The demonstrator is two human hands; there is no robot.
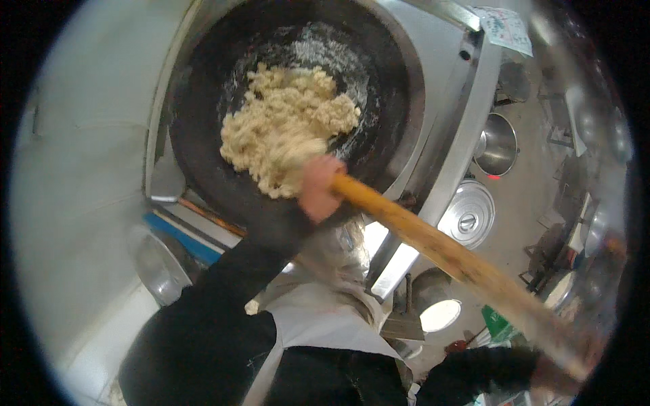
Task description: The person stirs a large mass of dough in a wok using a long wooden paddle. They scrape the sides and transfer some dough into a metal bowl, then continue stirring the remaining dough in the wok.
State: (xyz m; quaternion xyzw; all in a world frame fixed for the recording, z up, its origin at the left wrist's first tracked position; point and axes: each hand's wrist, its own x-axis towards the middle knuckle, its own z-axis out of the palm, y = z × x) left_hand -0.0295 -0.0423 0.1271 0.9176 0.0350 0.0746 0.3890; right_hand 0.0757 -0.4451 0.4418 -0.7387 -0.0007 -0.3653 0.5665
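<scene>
A large dark wok holds a lumpy, pale yellow, dough-like mass. Around the lower part of a long wooden handle my left hand is closed, just above the near side of the mass. The handle's working end is not visible, covered by my hand and the food. At the lower right rim, blurred and partly cut by the lens edge, my right hand grips the upper end of the same handle. Whitish residue coats the wok's far inner wall.
Beside the wok runs a metal counter edge. On the floor to the right stand a steel pot, a round metal lid and another pot. A metal bowl sits at left, near a blue-edged board.
</scene>
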